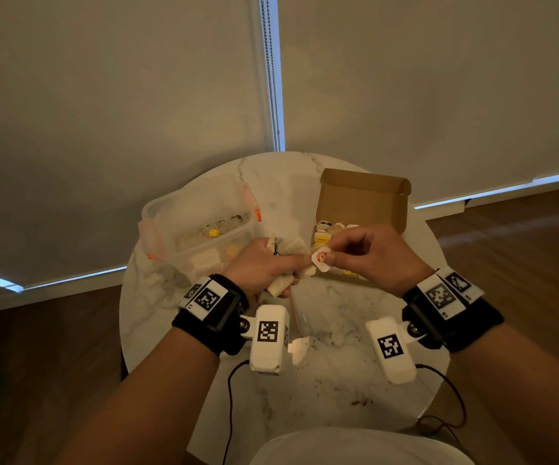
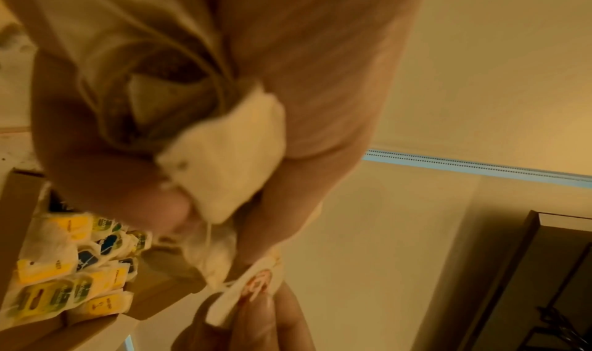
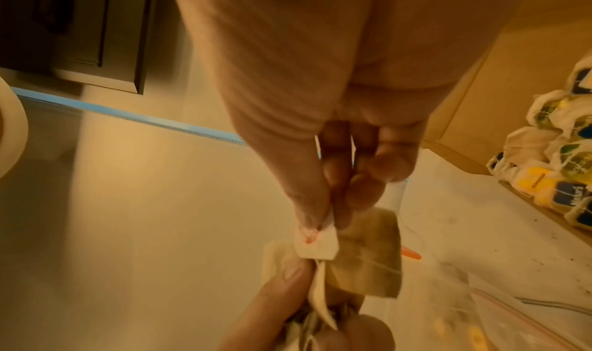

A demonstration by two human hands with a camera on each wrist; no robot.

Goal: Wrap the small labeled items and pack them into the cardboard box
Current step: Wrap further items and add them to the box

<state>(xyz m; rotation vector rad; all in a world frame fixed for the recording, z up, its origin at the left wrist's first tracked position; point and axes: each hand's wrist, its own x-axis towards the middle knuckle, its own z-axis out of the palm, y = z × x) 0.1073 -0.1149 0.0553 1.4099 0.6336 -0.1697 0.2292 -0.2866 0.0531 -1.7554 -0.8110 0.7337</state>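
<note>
A round white marble-look table [image 1: 338, 380] stands before pale roller blinds, and on it is the open brown cardboard box [image 1: 365, 199]. Just in front of this box, both hands work in the air. The left hand [image 1: 264, 266] has its fingers curled around a bunch of cream paper tea bags [image 2: 224, 164]. The right hand [image 1: 368, 253] pinches, with thumb and fingers together, the small white paper tag with a red print [image 1: 321, 259].

To do this step well, I think the thread must stay tight while the tag goes around the bag, and the left grip must not crush the paper.

The thread itself is hard to see. How many bags the left hand holds I cannot tell. The box is partly covered by the hands; inside it, wrapped items with yellow and blue labels [image 3: 557, 179] show.
</note>
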